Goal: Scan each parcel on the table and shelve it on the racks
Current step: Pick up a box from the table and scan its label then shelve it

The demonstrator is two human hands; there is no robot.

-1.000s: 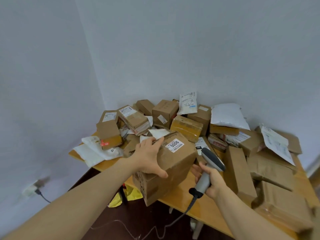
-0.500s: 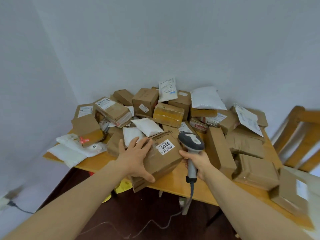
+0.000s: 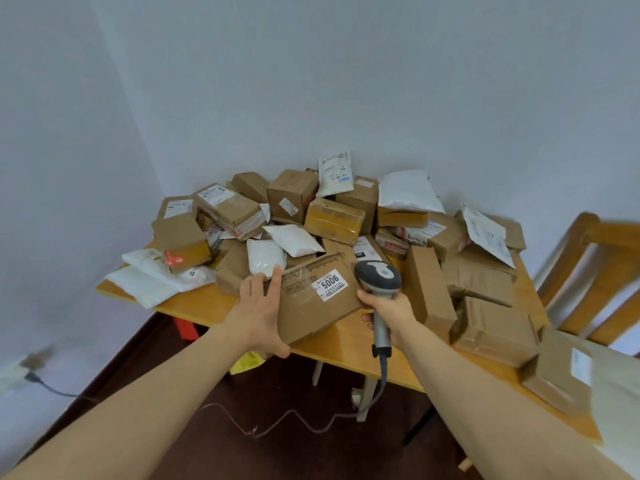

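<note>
While the left hand [image 3: 258, 308] presses it, the box [image 3: 313, 308] neighbours the scanner [image 3: 379, 279].

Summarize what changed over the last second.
The left hand slid from the top of the box to its left side. The right hand raised the scanner upright, head beside the 5006 label. Scanner grip and the parcel pile are unchanged.

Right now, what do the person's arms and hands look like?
The left arm and right arm are bare as far as the picture shows: no sleeves. The left hand and right hand wear no gloves, and no watch or ring is visible.
</note>
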